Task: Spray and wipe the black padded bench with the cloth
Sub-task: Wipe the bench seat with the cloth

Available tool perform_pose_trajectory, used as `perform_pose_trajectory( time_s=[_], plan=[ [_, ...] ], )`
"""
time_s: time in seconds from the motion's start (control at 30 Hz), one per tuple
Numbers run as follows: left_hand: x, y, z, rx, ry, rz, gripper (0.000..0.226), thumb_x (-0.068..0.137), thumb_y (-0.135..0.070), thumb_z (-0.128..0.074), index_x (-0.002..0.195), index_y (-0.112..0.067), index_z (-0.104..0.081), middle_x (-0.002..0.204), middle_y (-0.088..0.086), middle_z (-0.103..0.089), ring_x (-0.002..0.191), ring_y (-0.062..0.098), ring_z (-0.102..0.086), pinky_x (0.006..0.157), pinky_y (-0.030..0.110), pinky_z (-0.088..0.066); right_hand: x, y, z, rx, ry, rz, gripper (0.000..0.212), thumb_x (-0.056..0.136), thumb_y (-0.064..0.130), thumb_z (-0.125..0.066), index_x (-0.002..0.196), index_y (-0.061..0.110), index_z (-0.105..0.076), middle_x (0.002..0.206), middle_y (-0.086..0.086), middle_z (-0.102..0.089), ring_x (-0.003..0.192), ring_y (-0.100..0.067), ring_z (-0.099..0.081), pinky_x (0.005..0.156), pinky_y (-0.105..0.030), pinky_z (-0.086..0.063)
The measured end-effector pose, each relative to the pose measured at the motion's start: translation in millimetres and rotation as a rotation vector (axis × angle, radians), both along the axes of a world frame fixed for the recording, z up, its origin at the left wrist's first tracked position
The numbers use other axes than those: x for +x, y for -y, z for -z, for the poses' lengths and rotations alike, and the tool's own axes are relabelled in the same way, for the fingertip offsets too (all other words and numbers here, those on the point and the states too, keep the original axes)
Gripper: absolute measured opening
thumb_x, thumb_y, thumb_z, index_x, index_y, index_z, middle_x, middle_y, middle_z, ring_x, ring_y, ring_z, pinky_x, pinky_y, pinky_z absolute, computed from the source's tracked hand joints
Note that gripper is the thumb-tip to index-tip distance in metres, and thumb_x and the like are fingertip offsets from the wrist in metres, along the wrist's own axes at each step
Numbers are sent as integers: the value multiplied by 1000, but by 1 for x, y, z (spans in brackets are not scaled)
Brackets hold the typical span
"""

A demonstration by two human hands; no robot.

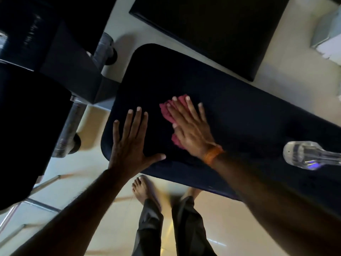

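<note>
Forearms [73, 209] lead down: left hand [129, 145] flat, fingers spread, steadies me on the desk [239, 111]; right hand [190, 126], fingers straight, presses the cloth [166, 111] to wipe. To its right waits the bottle [310, 156].

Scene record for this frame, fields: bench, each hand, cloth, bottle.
bench: black padded bench, both hands on it
right: right hand flat, fingers straight, presses pink cloth
left: left hand flat on bench, fingers spread, apart from cloth
cloth: bunched, partly under right hand
bottle: clear bottle on bench, beside right forearm, untouched
</note>
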State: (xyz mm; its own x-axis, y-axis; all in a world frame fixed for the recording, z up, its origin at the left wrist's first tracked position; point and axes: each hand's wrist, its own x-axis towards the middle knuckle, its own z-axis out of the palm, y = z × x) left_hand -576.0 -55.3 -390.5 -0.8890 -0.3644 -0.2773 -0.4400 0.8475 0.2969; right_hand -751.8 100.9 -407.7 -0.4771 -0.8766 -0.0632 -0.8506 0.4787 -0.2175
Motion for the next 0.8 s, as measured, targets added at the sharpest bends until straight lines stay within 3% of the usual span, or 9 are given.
perform_pose_trajectory(
  time_s=[0.03, 0.13, 0.17, 0.23, 0.3, 0.43, 0.6, 0.73, 0.8],
  plan=[
    [3, 0, 0, 8, -5, -27, 133, 70, -98, -39, 166, -10, -10, 175, 10, -1, 161, 29, 1, 125, 60, -3, -20, 4, 0, 12, -25, 42, 61, 107, 34, -31, 166, 26, -19, 175, 1, -13, 162, -33, -4, 126, -65, -10],
    [6, -1, 0, 36, -10, -69, 136, 68, -95, -49, 166, -10, -9, 175, 8, 1, 161, 28, 2, 126, 60, -2, -20, 44, -3, 22, 58, 563, 63, 105, 38, -25, 167, 24, -15, 176, -2, -8, 161, -36, 2, 127, -65, -7],
    [7, -1, 1, 46, -11, -86, 138, 66, -94, -51, 166, -10, -8, 175, 8, 2, 161, 28, 3, 126, 59, -1, 1, 55, -5, 7, 79, 521, 64, 105, 37, -26, 167, 22, -17, 176, -4, -9, 161, -37, 2, 127, -63, -7],
    [7, -2, 0, 69, -3, -137, 142, 63, -95, -52, 166, -10, -5, 175, 10, 4, 161, 28, 4, 126, 58, 0, 31, 49, -3, 1, 55, 97, 64, 105, 32, -32, 166, 22, -21, 175, -4, -13, 161, -37, -1, 128, -63, -9],
    [9, -5, 0, 81, 9, -183, 145, 61, -97, -50, 166, -9, -3, 174, 11, 5, 161, 29, 5, 126, 57, -1, 2, 37, -2, 19, 13, -127, 62, 106, 32, -33, 166, 26, -19, 175, 0, -13, 162, -33, -3, 127, -64, -10],
    [10, -6, 2, 87, 19, -194, 146, 60, -95, -52, 166, -10, 0, 174, 11, 7, 161, 30, 7, 126, 59, 0, -9, 79, -6, 21, 82, 418, 61, 108, 37, -24, 167, 25, -13, 176, 0, -6, 162, -33, 4, 128, -64, -4],
    [10, -5, 5, 128, -17, -220, 144, 61, -97, -50, 166, -11, -1, 174, 9, 10, 160, 27, 12, 127, 56, 5, 5, 45, -8, 88, 21, -230, 61, 109, 36, -25, 167, 30, -11, 176, 4, -4, 162, -30, 2, 126, -65, -10],
    [12, -11, 9, 103, -37, -262, 144, 61, -99, -49, 166, -14, 1, 174, 6, 12, 160, 24, 15, 127, 51, 11, -31, 101, -6, 63, 50, 114, 58, 111, 37, -25, 167, 28, -12, 176, 1, -4, 162, -33, 3, 126, -66, -5],
    [18, -17, 10, 95, -54, -331, 141, 64, -101, -43, 166, -12, -2, 174, 8, 9, 161, 26, 12, 128, 55, 7, -11, 104, -5, 23, 62, 60, 59, 111, 35, -28, 167, 25, -13, 176, -3, -4, 161, -36, 4, 127, -65, -4]
  ],
)
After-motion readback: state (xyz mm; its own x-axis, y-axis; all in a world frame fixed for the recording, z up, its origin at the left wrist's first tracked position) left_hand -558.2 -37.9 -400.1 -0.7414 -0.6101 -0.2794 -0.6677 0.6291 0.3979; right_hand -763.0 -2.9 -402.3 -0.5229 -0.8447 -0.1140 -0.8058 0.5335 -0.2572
